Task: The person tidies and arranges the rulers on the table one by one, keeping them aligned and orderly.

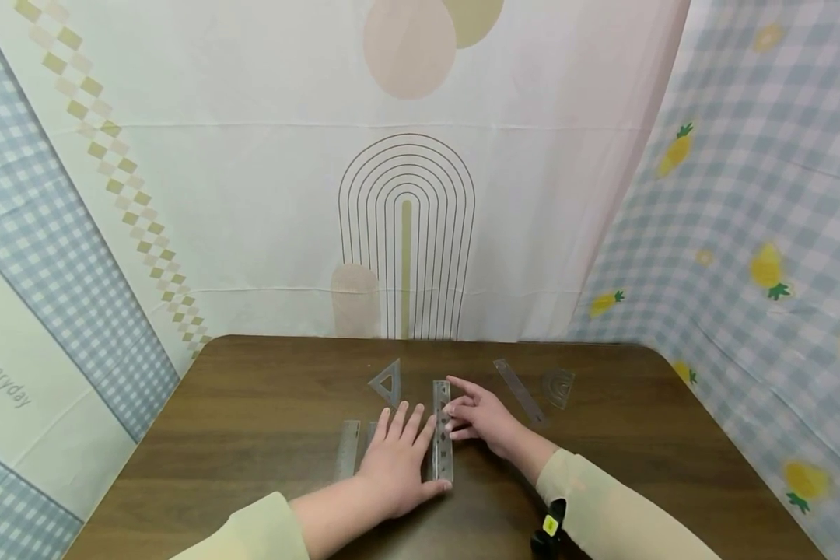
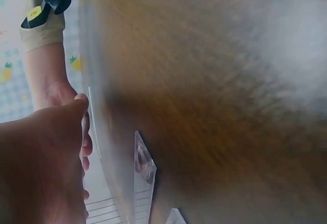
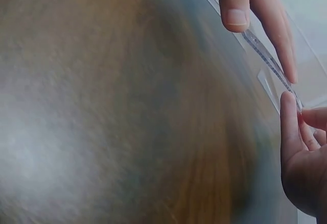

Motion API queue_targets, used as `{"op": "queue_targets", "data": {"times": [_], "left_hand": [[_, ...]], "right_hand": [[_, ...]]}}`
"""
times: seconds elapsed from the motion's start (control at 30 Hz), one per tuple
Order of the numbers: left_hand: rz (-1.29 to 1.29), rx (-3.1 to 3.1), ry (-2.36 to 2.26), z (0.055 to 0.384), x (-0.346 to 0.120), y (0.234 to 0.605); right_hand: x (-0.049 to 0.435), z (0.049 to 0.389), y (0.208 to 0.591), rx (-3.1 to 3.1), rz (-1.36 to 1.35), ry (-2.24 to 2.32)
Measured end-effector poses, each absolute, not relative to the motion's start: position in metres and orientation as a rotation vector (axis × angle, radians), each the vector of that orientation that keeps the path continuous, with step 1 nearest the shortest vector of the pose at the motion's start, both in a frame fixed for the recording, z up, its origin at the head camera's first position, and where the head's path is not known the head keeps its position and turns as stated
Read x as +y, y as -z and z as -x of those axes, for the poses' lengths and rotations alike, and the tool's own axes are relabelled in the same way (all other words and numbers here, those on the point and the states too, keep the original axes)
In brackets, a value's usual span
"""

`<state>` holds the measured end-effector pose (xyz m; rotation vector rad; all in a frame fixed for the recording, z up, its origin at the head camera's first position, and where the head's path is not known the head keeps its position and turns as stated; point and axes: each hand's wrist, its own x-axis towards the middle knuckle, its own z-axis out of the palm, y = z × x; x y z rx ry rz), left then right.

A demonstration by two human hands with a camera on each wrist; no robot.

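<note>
A clear plastic ruler (image 1: 442, 432) with cut-out shapes lies lengthwise on the brown table between my hands. My left hand (image 1: 395, 467) is palm down with its fingers spread straight. Its index fingertip is at the ruler's left edge and its thumb at the near end. From the other side, my right hand (image 1: 491, 421) touches the right edge, the index finger reaching toward the far corner and the other fingers bent loosely. In the right wrist view, the ruler's marked edge (image 3: 268, 60) runs between both hands. Part of another clear piece (image 1: 372, 430) shows beside my left hand, mostly covered.
A clear ruler (image 1: 348, 449) lies left of my left hand. Farther back are a clear set square (image 1: 387, 385), a slanted ruler (image 1: 520, 391) and a clear protractor (image 1: 558, 387). Patterned cloth (image 1: 280, 194) hangs behind the table (image 1: 203, 451).
</note>
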<state>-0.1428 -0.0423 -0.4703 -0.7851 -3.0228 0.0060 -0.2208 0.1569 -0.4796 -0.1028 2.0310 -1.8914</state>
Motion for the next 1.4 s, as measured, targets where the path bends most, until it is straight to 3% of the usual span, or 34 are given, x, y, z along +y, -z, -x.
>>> {"op": "queue_targets", "data": {"times": [0.77, 1.4], "left_hand": [[0.816, -3.061, 0.03, 0.115, -0.064, 0.48], [0.828, -3.126, 0.099, 0.108, -0.08, 0.482]], "right_hand": [[0.13, 0.186, 0.481, 2.031, 0.153, 1.86], [0.117, 0.184, 0.484, 2.103, 0.201, 1.74]]}}
